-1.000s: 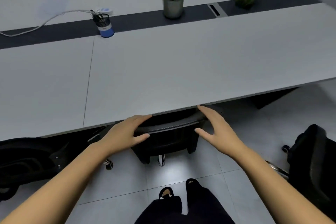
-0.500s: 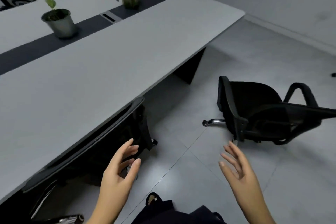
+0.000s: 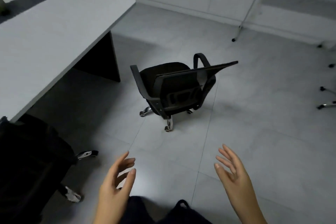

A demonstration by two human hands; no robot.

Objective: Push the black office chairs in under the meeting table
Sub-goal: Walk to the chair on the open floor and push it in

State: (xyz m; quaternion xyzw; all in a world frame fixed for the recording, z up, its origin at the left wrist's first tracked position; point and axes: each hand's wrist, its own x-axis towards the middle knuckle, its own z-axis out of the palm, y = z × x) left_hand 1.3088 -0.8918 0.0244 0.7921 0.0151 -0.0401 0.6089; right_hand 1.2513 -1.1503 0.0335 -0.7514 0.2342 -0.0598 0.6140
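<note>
- Progress at the far left: one black chair (image 3: 31,160) sits with its back close against the edge of the counter (image 3: 54,29), its seat hidden beneath the top and only a few chrome feet showing on the floor (image 3: 236,151). I judge that one finished.
- Counter end: the dark panel leg (image 3: 101,60) stands under the corner, and the stretch of floor beside it, below the counter's long edge, looks like the slot the next chair should fill.
- My left hand (image 3: 114,185) hangs low in the view, fingers spread and loosely bent, holding nothing.
- Middle of the room: the second black chair (image 3: 174,89) stands out on the tiles, well apart from the counter, with its backrest toward me and its seat facing away toward the wall. It is what is left, as far as I can see.
- My right hand (image 3: 234,174) is likewise empty, fingers wide and relaxed, well short of that chair.
- I reckon I must close in, grip the backrest, swing the chair toward the counter and roll it under.
- Far right: chrome bases (image 3: 327,100) at the frame's edge may belong to more chairs; I cannot tell.
</note>
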